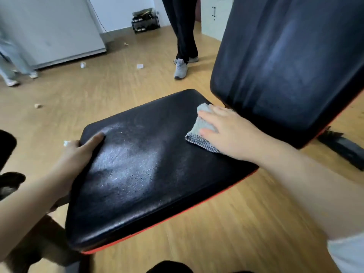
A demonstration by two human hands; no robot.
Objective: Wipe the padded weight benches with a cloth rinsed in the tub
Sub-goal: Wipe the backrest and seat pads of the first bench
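The left hand (78,154) gripped the seat pad's (149,174) left edge to steady it; the right hand (226,133), fingers flat, pressed the cloth (201,129) near its far right corner.

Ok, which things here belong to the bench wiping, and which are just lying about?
Job: cloth under the right hand; seat pad, its edge gripped by the left hand; backrest pad.
Lying about: paper scraps on the floor; shoe rack at the back.

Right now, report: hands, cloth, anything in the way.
Right hand flat on cloth, seat far corner. Left hand grips seat edge. Backrest just beyond cloth.
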